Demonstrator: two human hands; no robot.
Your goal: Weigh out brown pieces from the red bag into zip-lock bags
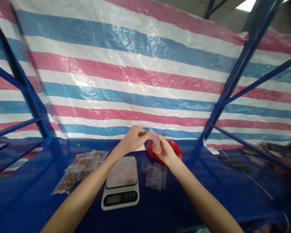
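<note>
My left hand (135, 138) and my right hand (163, 149) are raised together above the blue table (38, 207). Both pinch a small clear plastic bag (154, 136) between their fingers, the left at its top edge, the right lower down. Right behind my right hand sits a red bowl (177, 149). Below my hands stands a white digital kitchen scale (122, 184) with nothing on its platform. A small clear cup (145, 166) and a stack of empty clear bags (157, 176) lie just right of the scale.
Several filled bags of brown pieces (79, 170) lie left of the scale. A striped tarp (135, 71) hangs behind blue metal frame posts (223, 100). A white cable (254, 183) and dark flat items (235, 161) lie at the right.
</note>
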